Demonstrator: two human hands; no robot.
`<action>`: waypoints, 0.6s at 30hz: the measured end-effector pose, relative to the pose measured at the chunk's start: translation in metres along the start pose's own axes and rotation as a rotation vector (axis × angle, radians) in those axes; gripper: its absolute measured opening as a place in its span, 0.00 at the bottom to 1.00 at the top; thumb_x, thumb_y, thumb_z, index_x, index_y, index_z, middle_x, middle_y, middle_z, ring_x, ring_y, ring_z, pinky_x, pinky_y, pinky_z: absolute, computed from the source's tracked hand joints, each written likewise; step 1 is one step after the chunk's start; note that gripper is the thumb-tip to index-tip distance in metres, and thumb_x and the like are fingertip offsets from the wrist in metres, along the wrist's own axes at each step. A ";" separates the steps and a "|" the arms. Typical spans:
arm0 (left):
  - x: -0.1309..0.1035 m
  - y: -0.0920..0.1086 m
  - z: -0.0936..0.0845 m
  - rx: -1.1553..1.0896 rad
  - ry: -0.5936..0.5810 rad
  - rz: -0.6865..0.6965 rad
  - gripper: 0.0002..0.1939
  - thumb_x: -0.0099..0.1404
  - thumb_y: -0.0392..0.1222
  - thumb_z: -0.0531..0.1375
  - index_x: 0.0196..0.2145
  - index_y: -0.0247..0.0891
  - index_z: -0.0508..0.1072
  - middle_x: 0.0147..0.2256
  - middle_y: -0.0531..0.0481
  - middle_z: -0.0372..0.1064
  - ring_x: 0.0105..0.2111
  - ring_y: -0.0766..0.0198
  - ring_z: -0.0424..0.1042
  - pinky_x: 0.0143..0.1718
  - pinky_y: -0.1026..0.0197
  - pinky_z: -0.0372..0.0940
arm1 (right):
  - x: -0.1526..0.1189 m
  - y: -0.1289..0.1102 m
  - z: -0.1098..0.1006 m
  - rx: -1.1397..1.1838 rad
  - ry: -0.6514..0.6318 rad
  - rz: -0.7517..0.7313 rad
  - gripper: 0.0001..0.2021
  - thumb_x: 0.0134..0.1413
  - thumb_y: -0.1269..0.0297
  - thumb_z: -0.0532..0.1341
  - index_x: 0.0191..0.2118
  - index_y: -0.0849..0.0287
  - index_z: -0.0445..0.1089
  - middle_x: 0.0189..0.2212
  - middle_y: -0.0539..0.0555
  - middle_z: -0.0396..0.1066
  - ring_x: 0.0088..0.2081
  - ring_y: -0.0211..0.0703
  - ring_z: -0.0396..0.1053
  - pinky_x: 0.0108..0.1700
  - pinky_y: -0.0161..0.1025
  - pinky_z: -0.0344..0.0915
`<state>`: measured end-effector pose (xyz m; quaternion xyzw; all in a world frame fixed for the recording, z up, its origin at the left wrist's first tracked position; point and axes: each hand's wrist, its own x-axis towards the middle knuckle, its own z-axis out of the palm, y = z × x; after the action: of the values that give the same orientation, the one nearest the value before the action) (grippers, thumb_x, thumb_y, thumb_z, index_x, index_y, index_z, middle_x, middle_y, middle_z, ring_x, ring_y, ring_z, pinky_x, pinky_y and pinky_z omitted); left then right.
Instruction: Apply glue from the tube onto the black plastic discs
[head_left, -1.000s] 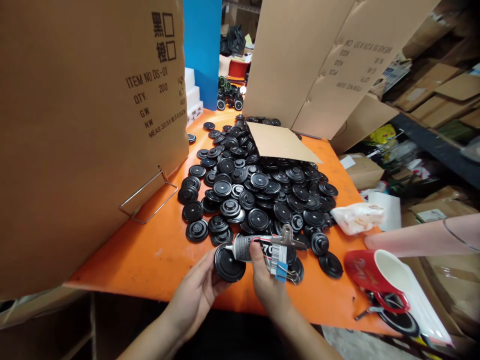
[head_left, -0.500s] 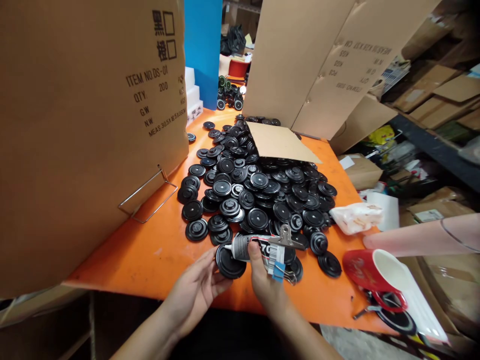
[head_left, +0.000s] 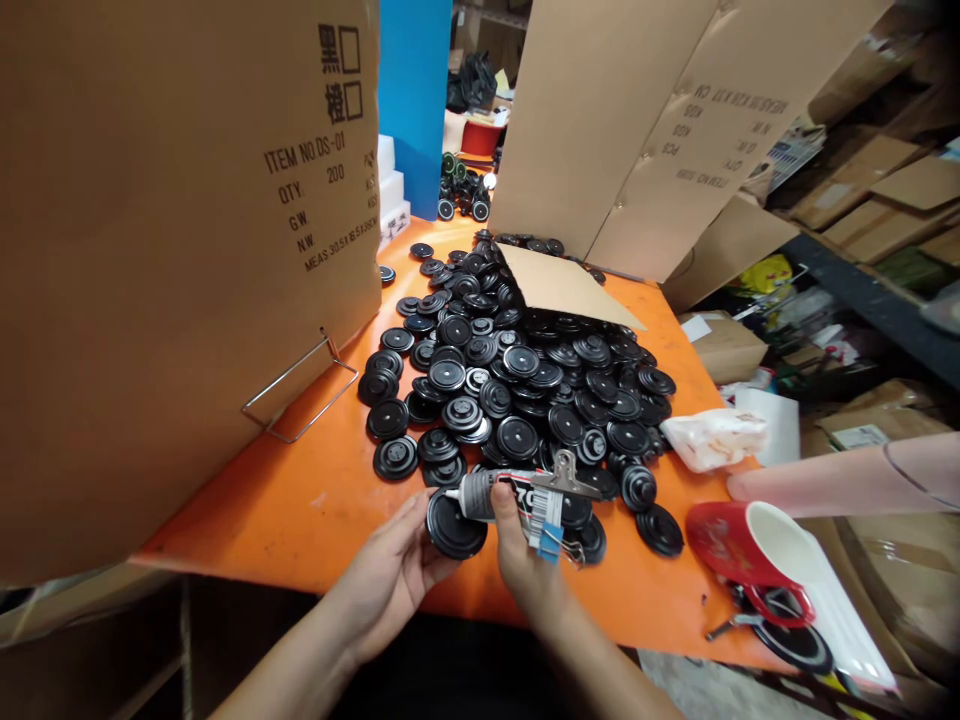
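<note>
My left hand (head_left: 397,565) grips a black round disc (head_left: 454,528) by its edge, tilted with its flat face up. In my right hand (head_left: 521,560) is a glue tube (head_left: 517,497), lying sideways with its white nozzle pointing left over the disc's upper rim. Whether the tip touches the disc I cannot tell. A metal bulldog clip (head_left: 564,477) and a blue binder clip (head_left: 550,541) pinch the tube's rear end. Just beyond my hands spreads a heap of similar black discs (head_left: 517,437), some stepped side up and some flat side up.
The discs lie on an orange table (head_left: 330,510). A tall carton (head_left: 187,300) with a wire stand (head_left: 300,395) rises at left, another carton (head_left: 600,120) at the back. A cardboard piece (head_left: 566,285) rests on the heap. At right are a red mug (head_left: 724,540) and a plastic bag (head_left: 712,438).
Both hands have shifted very slightly left with the disc and the glue tube. The nozzle stays over the disc's upper edge. The view has moved a little.
</note>
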<state>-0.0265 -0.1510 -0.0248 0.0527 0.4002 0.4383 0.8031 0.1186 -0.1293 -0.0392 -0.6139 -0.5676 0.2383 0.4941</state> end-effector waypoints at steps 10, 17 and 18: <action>0.001 0.000 -0.003 -0.008 -0.028 -0.022 0.16 0.64 0.44 0.55 0.47 0.38 0.69 0.45 0.44 0.69 0.38 0.65 0.69 0.38 0.62 0.68 | -0.001 -0.002 0.005 0.028 -0.002 0.014 0.16 0.54 0.51 0.55 0.37 0.60 0.68 0.30 0.57 0.73 0.40 0.48 0.70 0.48 0.48 0.63; -0.001 0.000 -0.005 0.054 -0.076 0.005 0.15 0.62 0.38 0.57 0.48 0.38 0.68 0.44 0.45 0.70 0.39 0.66 0.69 0.39 0.64 0.67 | 0.000 0.008 0.006 0.008 -0.017 -0.052 0.15 0.54 0.52 0.55 0.38 0.60 0.67 0.32 0.58 0.74 0.35 0.46 0.71 0.45 0.47 0.65; -0.001 0.000 -0.005 0.056 -0.081 0.017 0.15 0.62 0.38 0.56 0.48 0.38 0.68 0.44 0.45 0.69 0.39 0.66 0.69 0.40 0.63 0.66 | 0.001 0.009 0.006 0.013 -0.019 -0.054 0.15 0.55 0.53 0.55 0.37 0.60 0.66 0.31 0.57 0.74 0.34 0.46 0.71 0.45 0.46 0.65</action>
<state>-0.0304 -0.1530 -0.0271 0.0964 0.3789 0.4310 0.8133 0.1183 -0.1255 -0.0495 -0.5928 -0.5870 0.2344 0.4991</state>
